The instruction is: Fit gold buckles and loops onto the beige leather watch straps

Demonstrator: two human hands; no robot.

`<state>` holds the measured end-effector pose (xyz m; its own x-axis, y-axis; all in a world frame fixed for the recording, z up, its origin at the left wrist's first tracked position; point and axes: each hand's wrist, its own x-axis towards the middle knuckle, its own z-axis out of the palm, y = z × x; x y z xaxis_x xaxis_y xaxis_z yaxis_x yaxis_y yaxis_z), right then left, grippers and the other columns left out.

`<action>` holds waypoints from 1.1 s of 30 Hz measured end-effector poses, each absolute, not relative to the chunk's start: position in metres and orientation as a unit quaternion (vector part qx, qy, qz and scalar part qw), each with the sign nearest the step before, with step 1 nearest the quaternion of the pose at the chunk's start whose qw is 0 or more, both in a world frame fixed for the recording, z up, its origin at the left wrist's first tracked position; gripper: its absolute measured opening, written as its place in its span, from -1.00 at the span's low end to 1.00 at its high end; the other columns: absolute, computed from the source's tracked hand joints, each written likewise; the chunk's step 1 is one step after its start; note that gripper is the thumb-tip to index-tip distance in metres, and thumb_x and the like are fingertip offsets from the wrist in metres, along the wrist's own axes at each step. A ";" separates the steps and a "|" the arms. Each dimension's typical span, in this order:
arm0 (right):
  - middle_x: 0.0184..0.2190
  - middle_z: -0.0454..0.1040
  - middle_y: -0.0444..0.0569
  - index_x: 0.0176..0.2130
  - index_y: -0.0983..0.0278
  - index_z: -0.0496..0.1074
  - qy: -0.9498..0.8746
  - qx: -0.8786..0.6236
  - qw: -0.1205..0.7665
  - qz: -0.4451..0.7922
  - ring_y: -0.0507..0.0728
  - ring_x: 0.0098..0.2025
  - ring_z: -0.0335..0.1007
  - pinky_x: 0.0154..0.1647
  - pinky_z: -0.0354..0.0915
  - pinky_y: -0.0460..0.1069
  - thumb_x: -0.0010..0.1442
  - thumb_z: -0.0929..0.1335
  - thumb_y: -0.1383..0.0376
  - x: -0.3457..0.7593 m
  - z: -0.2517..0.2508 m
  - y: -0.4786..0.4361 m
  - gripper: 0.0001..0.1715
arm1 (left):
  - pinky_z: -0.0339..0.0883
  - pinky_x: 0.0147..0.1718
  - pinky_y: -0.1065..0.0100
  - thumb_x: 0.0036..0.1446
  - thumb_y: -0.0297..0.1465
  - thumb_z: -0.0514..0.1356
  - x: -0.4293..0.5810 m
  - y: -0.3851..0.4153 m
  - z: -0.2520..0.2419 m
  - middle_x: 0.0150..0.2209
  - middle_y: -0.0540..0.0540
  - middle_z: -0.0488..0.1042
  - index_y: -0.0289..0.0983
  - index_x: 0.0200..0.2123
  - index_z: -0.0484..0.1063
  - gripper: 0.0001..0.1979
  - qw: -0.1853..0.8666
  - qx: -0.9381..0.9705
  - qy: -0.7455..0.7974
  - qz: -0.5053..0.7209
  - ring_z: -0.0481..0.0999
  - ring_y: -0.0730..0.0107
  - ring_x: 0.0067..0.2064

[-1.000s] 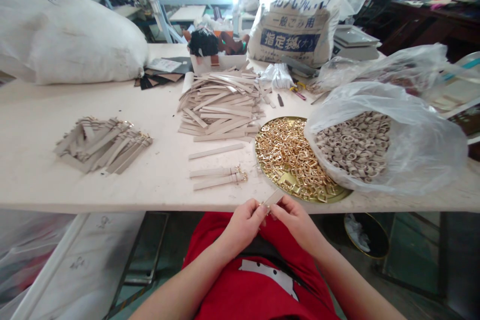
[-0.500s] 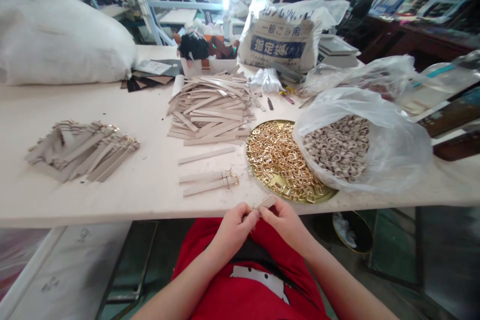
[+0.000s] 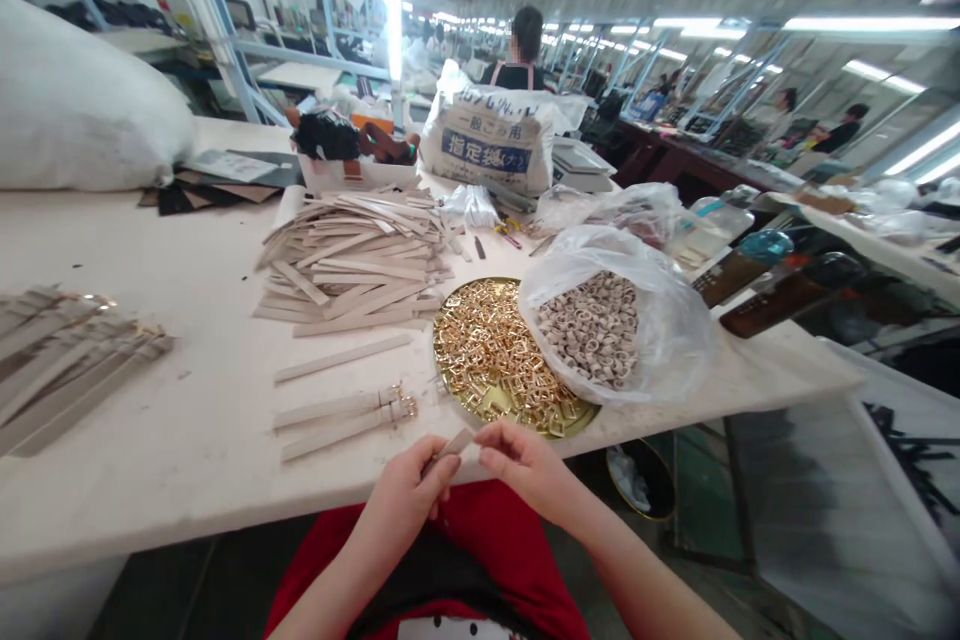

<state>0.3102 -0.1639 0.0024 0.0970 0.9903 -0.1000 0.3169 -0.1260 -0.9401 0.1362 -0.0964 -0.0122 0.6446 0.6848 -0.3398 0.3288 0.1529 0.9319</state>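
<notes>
Close to the table's front edge, my left hand (image 3: 415, 482) is closed on a short beige strip (image 3: 457, 443) whose end sticks out toward the right. My right hand (image 3: 517, 460) is beside the strip's tip, its thumb and index finger a little apart. Just beyond lies a round gold tray (image 3: 491, 402) of small gold buckles (image 3: 487, 340). An open plastic bag (image 3: 675, 340) of beige loops (image 3: 592, 325) rests against its right side. Left of the tray are two strips with buckles (image 3: 337, 420) and one plain strip (image 3: 341, 358).
Behind them is a large pile of beige strips (image 3: 352, 260). Finished-looking strips with buckles (image 3: 75, 360) lie far left. A printed sack (image 3: 487, 145), a white box (image 3: 345, 175), dark sheets (image 3: 217, 185) and bottles (image 3: 795, 295) stand further back. A person (image 3: 521, 55) is beyond the table.
The view has turned right and tilted up. My right hand has come off the strip, and its fingers have parted. My left hand still holds the strip.
</notes>
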 end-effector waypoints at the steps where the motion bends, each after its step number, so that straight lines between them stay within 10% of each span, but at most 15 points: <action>1: -0.44 0.43 -0.11 -0.26 0.25 0.38 -0.528 -0.663 0.387 0.363 0.07 -0.40 0.31 -0.39 0.23 -0.06 0.14 0.26 0.19 0.329 0.006 -0.162 -0.79 | 0.04 -0.65 0.49 0.06 -0.17 0.04 0.136 -0.095 -0.012 -0.67 0.12 0.25 -0.28 -0.39 0.28 -0.73 0.640 0.632 0.414 0.141 0.19 0.55 -0.67; 5: -0.29 0.44 -0.02 -0.21 0.26 0.36 -0.522 -0.833 0.182 0.009 0.09 -0.27 0.35 -0.27 0.21 -0.05 0.21 0.16 0.25 0.416 0.020 -0.147 -0.73 | -0.05 -0.70 0.50 0.05 -0.10 0.02 0.139 -0.094 -0.014 -0.70 0.15 0.19 -0.25 -0.42 0.22 -0.69 0.645 0.616 0.428 0.145 0.12 0.57 -0.70; 12: -0.38 0.40 0.05 -0.44 0.29 0.41 -0.524 -0.849 0.050 -0.053 0.16 -0.34 0.35 -0.36 0.13 -0.02 0.01 0.34 0.35 0.474 0.008 -0.127 -0.96 | -0.06 -0.71 0.51 0.03 -0.10 0.00 0.146 -0.100 -0.009 -0.73 0.16 0.16 -0.25 -0.46 0.16 -0.69 0.647 0.629 0.412 0.124 0.08 0.58 -0.72; 33: -0.32 0.39 0.02 -0.46 0.26 0.34 -0.510 -0.836 0.185 -0.080 0.16 -0.29 0.30 -0.28 0.14 0.00 0.01 0.31 0.25 0.487 0.004 -0.129 -0.89 | -0.03 -0.70 0.50 0.06 -0.10 0.00 0.148 -0.099 0.003 -0.72 0.16 0.15 -0.24 -0.47 0.16 -0.69 0.638 0.639 0.409 0.131 0.10 0.57 -0.70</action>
<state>0.4868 -0.1289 0.0045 0.4666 0.8238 0.3220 0.8827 -0.4107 -0.2282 0.1479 -0.0991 0.0030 0.6316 0.6893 -0.3548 0.3560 0.1487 0.9226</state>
